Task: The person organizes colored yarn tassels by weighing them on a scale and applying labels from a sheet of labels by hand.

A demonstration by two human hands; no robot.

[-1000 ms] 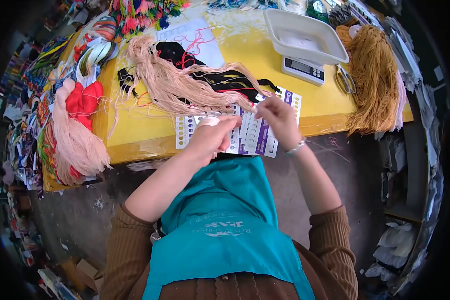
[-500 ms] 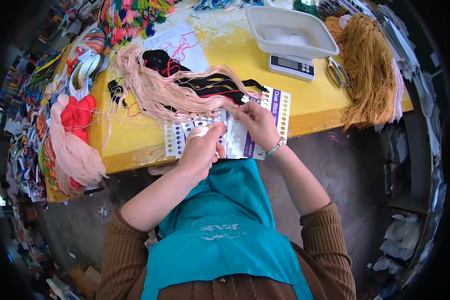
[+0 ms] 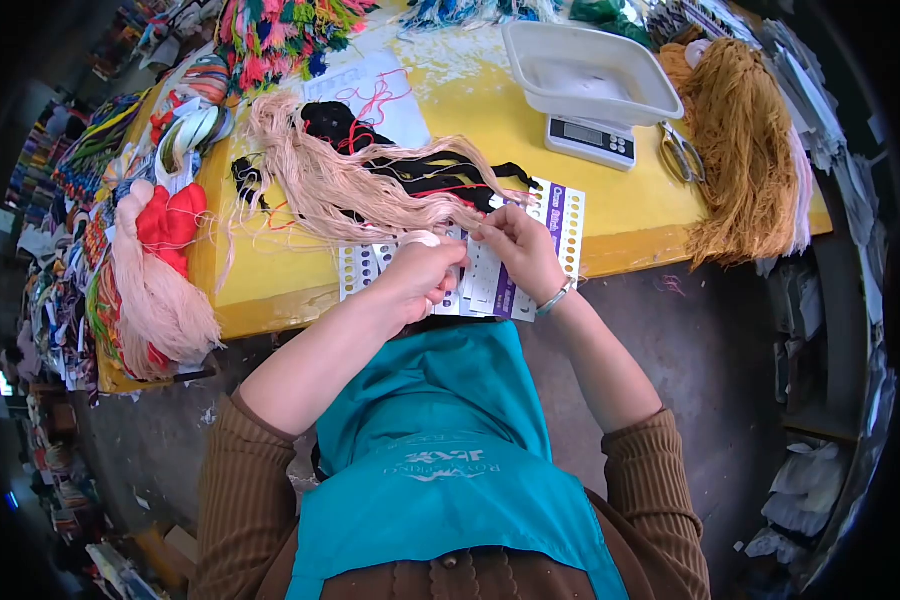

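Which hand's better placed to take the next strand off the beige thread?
Right hand, I'd judge: its fingertips are at the right end of the beige thread. The left hand sits farther from that end, over the punched cards.

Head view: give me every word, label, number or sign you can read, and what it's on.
"Cross Stitch": on the purple strip of the punched card.
"ROYAL SPRING": on the teal apron; the characters beside it are unclear.
Too small or blurred to read: the cards' finer print, and the display and button markings on the scale.
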